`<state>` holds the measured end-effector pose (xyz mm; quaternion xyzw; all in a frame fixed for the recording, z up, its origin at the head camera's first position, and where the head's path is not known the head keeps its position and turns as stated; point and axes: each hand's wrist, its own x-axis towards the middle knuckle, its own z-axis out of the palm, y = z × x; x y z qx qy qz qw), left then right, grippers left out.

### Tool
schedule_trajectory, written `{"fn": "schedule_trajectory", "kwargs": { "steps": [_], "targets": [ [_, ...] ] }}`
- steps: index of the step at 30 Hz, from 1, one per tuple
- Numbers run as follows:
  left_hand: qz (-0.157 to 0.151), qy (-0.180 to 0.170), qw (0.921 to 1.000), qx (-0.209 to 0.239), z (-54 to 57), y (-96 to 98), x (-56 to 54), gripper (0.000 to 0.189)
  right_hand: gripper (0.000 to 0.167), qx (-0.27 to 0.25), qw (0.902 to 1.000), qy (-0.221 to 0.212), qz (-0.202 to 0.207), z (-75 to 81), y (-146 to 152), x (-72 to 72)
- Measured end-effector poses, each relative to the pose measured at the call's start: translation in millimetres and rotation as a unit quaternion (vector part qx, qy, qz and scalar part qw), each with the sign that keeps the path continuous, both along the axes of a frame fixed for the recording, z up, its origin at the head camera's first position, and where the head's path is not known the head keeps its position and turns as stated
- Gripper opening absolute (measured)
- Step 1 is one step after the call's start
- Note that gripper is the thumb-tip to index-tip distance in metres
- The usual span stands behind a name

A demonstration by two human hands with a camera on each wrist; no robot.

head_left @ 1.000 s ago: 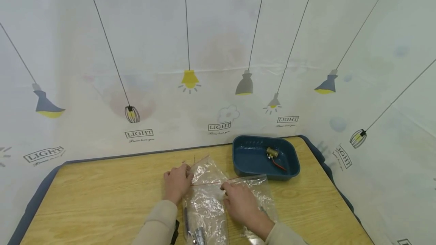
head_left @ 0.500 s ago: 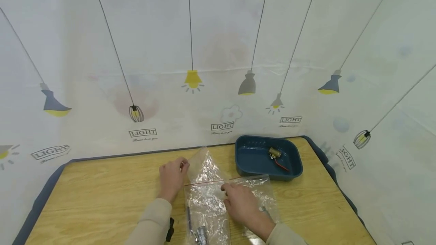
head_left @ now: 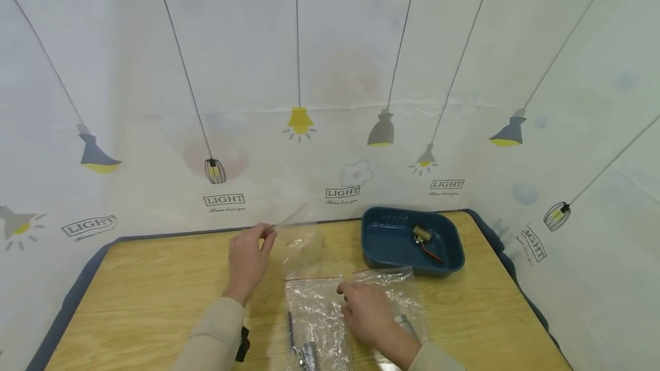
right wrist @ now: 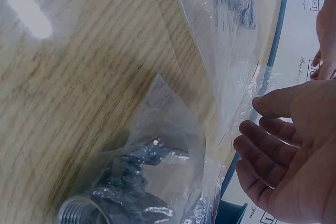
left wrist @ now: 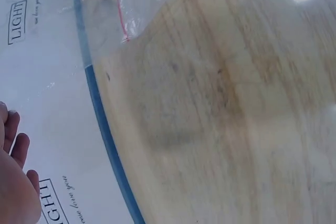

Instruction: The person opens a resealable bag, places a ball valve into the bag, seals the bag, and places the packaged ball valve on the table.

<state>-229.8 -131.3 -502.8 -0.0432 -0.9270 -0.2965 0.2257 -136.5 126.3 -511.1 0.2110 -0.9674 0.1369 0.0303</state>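
Observation:
In the head view my left hand (head_left: pixel 248 259) pinches the edge of a thin clear plastic bag (head_left: pixel 301 245), raised above the back of the table. No contents show in that bag. My right hand (head_left: pixel 368 314), fingers loosely bent, lies between two clear zip bags. The left zip bag (head_left: pixel 322 302) holds a metal ball valve (head_left: pixel 309 355) with a dark lever. Partly covered by my right hand, the right zip bag (head_left: pixel 404 288) also contains a metal valve (right wrist: pixel 84 211), its threaded end visible in the right wrist view. Whether my right fingertips touch the left bag, I cannot tell.
A blue tray (head_left: pixel 412 268) stands at the back right of the wooden table (head_left: pixel 154 291). Inside it lies a brass ball valve (head_left: pixel 421 233) with a red lever. Patterned white sheeting (head_left: pixel 258 73) rises behind and beside the table, whose edge has a blue border.
My left hand has drawn the thin clear bag up and leftward, off the top of the left zip bag. My right hand stays in nearly the same place. The head view has shifted slightly.

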Motion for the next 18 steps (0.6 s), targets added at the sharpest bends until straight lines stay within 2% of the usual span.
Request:
{"fn": "schedule_trajectory", "kwargs": {
  "steps": [4,12,18],
  "targets": [
    [-0.008,0.026,0.9996,0.008,8.2,-8.2,4.3,0.009,0.026,0.0,1.0,0.006,0.005,-2.4,-1,-0.3],
    [-0.031,0.062,0.9975,0.013,22.8,-18.4,19.4,0.007,0.026,-0.006,0.9999,-0.013,0.009,-0.9,-4,-1.7],
    [-0.066,0.104,0.9919,0.028,33.5,-25.1,33.2,0.01,0.027,-0.009,0.9998,0.014,0.015,5.4,-6,2.3]
  ]
}}
